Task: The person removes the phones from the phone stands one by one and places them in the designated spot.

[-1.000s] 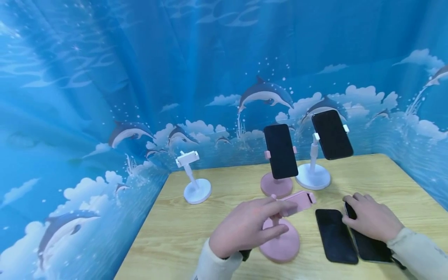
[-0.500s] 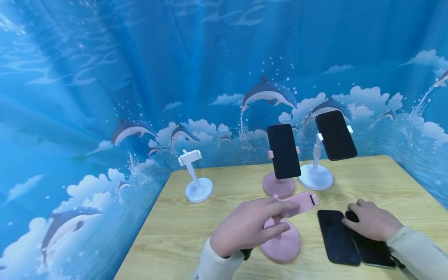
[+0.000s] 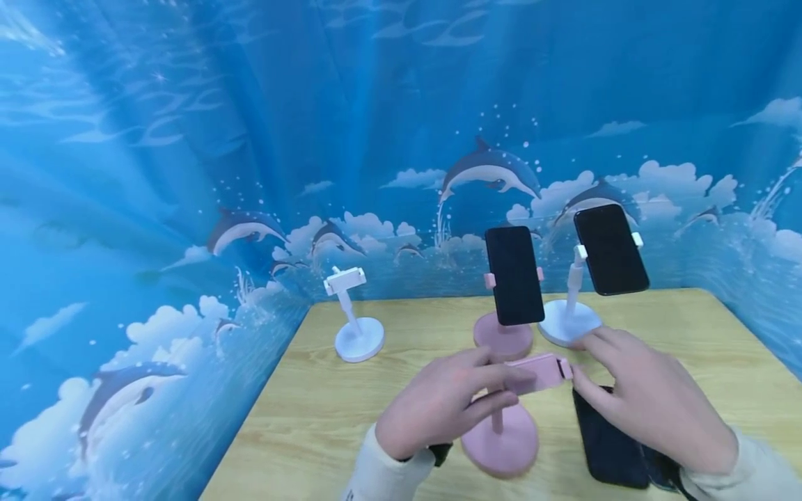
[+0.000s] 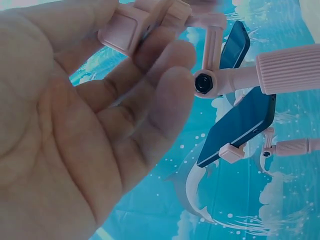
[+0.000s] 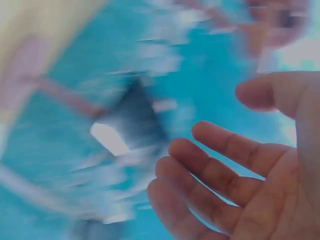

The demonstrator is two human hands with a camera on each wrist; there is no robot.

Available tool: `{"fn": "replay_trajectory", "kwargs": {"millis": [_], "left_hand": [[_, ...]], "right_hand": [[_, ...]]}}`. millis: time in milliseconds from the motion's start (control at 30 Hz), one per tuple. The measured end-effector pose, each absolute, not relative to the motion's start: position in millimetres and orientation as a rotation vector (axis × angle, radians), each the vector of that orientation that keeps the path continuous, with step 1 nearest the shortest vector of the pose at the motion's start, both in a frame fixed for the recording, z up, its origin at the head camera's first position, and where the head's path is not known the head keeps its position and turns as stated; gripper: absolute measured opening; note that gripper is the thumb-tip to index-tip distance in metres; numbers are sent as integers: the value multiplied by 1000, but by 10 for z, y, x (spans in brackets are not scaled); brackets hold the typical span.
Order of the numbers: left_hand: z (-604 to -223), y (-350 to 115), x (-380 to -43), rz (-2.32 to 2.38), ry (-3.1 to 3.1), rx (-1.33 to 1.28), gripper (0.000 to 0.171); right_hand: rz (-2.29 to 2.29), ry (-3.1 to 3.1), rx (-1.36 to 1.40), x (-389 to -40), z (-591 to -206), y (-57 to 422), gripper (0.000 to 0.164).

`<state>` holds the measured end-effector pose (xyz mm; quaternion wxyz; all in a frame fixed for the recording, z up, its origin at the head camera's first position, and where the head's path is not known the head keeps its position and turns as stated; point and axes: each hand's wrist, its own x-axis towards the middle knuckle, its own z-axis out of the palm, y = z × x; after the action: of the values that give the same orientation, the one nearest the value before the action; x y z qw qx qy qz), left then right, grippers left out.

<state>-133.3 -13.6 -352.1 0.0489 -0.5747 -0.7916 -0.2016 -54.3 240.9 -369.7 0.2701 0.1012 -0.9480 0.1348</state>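
Throughout, backdrop: a blue curtain (image 3: pixel 376 104) printed with dolphins and clouds rises behind the wooden surface (image 3: pixel 294 417).
Left white stand: the stand (image 3: pixel 359 339) rests near the surface's far-left corner, its holder carrying no phone, well apart from the rest.
Back pink stand: its round base (image 3: pixel 503 341) lies behind the working area; the dark phone (image 3: pixel 515 275) on it is tilted.
Right white stand: its base (image 3: pixel 557 327) is just beside the back pink stand's, with a second tilted dark phone (image 3: pixel 611 249) held above.
Lying phone: a black phone (image 3: pixel 604 445) is flat on the surface, right of the front pink stand; the right hand stands over it.
Left hand: the hand (image 3: pixel 438 403) has its grip drawn together, thumb and fingers pinching the left end of the clamp (image 3: pixel 546 372) atop the front pink stand (image 3: pixel 501 449), near the surface's front edge.
Right hand: the hand (image 3: pixel 654 400) has its grip apart, fingers gently bent and holding nothing, thumb just beside the clamp's right end.
Hidden parts: left fingers cover the clamp's left portion; a further dark phone (image 3: pixel 658 467) is mostly covered by the right hand; motion blurs the stands in the right wrist view.
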Motion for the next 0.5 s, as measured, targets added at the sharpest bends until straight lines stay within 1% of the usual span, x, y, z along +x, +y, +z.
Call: {"fn": "replay_trajectory", "kwargs": {"millis": [100,233,367,500], "left_hand": [[-3519,-121,-1342,-657,-2433,-1744,31],[-3505,-104,-1347,-720,-2478,-1726,24],[-3501,-98,-1350,-765,-2486,-1729,19],[-3513,-88,-1353,-777,-2486,-1727,20]], "right_hand": [[386,-2380,355,-360,-3475,2180,28],[530,-2209,446,-172,-3356,2031,26],[586,-2124,522,-154,-3363,2000,31],[550,-2178,482,-191,-3400,2047,32]]}}
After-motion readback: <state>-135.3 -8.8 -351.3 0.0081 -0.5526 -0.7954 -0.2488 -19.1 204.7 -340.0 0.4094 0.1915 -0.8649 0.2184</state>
